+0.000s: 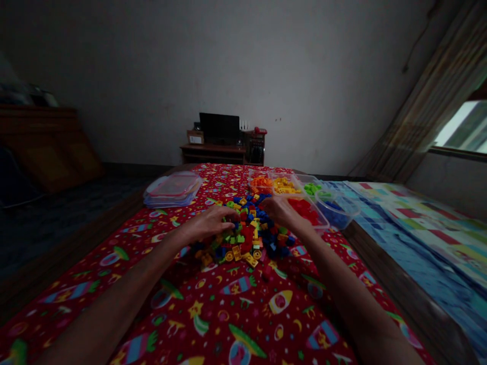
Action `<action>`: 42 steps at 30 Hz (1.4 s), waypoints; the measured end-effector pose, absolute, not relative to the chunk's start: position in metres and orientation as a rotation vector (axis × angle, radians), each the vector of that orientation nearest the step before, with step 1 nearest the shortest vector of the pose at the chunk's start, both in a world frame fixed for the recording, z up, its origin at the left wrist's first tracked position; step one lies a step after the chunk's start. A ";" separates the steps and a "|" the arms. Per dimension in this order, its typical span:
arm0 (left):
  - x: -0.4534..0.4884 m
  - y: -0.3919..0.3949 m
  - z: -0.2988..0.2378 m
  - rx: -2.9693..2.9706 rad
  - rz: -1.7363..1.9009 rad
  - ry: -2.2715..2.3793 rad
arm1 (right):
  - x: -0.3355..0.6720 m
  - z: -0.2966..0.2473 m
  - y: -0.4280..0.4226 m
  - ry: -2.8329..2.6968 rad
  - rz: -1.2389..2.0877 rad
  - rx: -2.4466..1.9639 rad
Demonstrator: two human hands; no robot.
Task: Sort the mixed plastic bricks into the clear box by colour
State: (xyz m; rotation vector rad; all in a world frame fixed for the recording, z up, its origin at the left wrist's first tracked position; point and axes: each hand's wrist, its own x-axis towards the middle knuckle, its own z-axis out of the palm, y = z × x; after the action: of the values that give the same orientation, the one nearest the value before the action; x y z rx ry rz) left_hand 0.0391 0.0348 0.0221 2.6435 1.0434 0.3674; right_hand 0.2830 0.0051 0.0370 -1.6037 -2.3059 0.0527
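Observation:
A mixed heap of toy building bricks (247,234) in red, yellow, blue and green lies on the red patterned tablecloth (243,304). My left hand (213,223) reaches over the heap's left side, its thumb and curved fingers apart, with no brick plainly held. At the heap's right side, my right hand (282,211) is bent down over blue bricks. Its fingertips are mostly hidden, so I cannot tell whether they grip one. Close by the right hand stands a clear compartment tray (323,219) with orange, yellow, green and red pieces sorted into separate sections.
Right of the tray, a round clear tub (348,215) contains blue pieces. Stacked clear lids (173,190) lie at the table's left edge. A bed with a patchwork cover (429,223) adjoins the table on the right. A monitor (219,126) stands on a desk by the far wall.

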 end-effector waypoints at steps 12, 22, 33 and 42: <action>0.046 0.032 0.009 2.740 0.481 0.935 | 0.273 -0.011 0.024 -2.441 -0.019 -1.621; 0.047 0.035 0.009 2.723 0.528 0.998 | 0.266 -0.009 0.035 -2.226 0.138 -1.668; 0.045 0.033 0.021 2.571 0.684 1.144 | 0.271 0.009 0.040 -1.922 0.788 -1.289; 0.044 0.040 0.014 2.483 0.773 1.254 | 0.268 0.014 0.031 -2.104 0.811 -1.190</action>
State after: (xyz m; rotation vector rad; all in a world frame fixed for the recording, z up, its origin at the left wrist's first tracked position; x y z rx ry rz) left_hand 0.0443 0.0395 0.0144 2.4830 1.2543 0.7730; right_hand 0.2678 0.0308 0.0142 -1.1896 -2.1038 0.8111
